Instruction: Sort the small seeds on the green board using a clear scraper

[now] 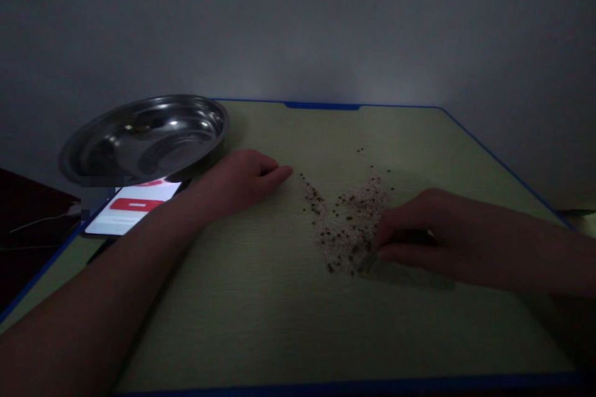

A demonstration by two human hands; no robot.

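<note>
A scatter of pale grains mixed with dark specks [347, 217] lies on a green table [288, 298] with a blue edge. My right hand [419, 232] rests at the right side of the scatter, its fingers curled and pinched together on the grains. My left hand [242, 177] lies on the table left of the scatter, fingers loosely curled, the fingertips pointing at the nearest specks. What either hand may hold is too dim to make out.
A shiny steel bowl [144, 136] sits at the table's back left corner. A lit phone [133, 208] with a red button on its screen lies in front of it, by my left forearm. A grey wall stands behind the table.
</note>
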